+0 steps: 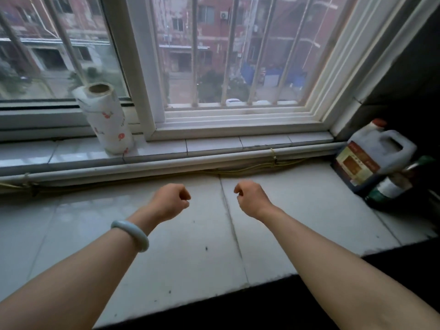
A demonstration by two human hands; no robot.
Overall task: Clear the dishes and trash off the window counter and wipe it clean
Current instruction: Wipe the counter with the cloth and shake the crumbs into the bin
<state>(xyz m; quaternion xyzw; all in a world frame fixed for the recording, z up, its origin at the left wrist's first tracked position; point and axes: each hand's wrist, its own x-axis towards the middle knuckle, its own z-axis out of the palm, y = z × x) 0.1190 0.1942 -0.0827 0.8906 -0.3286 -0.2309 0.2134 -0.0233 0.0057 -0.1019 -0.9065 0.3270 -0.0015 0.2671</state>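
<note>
1. Step in hand: the window counter (190,246) shows only a few dark specks and a wet-looking sheen at its left. My read is that clearing is done and wiping is at or near its end.
2. Left hand (170,202): fingers curled into a fist, holding nothing, above the counter's middle. There is 1 pale bangle (130,234) on that wrist.
3. Right hand (250,198): also clenched and holding nothing, near the left hand but apart from it.
4. Next move, as I judge it: fetch a cloth or tear a sheet for the specks, since neither hand holds a wiper.
5. Count: 2 hands. 1 paper towel roll (107,120), upright on the tiled sill (214,144). 1 handled jug (376,156) at the counter's far right corner. At least 1 green bottle (390,189) just in front of it; that corner is too dark to count more. 1 yellow cord (238,172) runs under the sill. Dishes in view: 0.
</note>
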